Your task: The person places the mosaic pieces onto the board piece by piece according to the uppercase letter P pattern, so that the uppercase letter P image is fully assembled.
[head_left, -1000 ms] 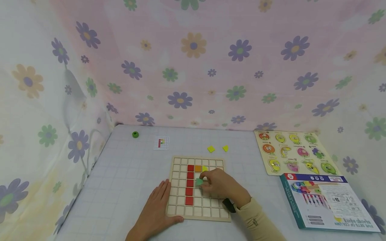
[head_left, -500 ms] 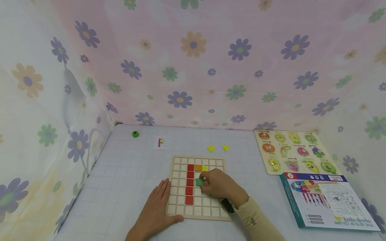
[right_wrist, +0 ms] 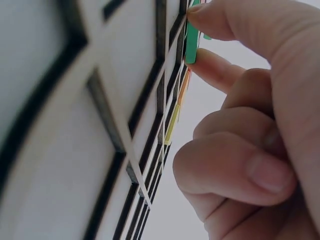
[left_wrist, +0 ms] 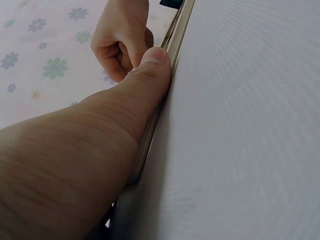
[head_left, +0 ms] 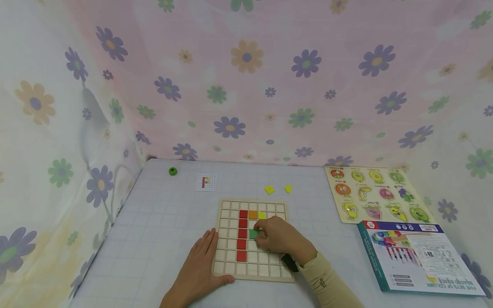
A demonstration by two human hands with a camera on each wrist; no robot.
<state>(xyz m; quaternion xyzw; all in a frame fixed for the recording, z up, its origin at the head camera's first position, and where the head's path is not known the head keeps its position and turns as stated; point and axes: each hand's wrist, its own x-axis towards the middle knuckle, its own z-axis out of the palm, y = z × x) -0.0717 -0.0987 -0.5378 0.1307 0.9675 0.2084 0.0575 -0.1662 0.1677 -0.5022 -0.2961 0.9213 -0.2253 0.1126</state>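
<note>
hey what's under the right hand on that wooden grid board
The right hand pinches a green tile at a cell of the grid board. The cells beneath its palm are covered, so their contents cannot be seen.

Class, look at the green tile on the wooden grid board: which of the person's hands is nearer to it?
Right. The right hand pinches the green tile at its fingertips. The left hand rests flat at the grid board's near-left corner, apart from the tile.
</note>
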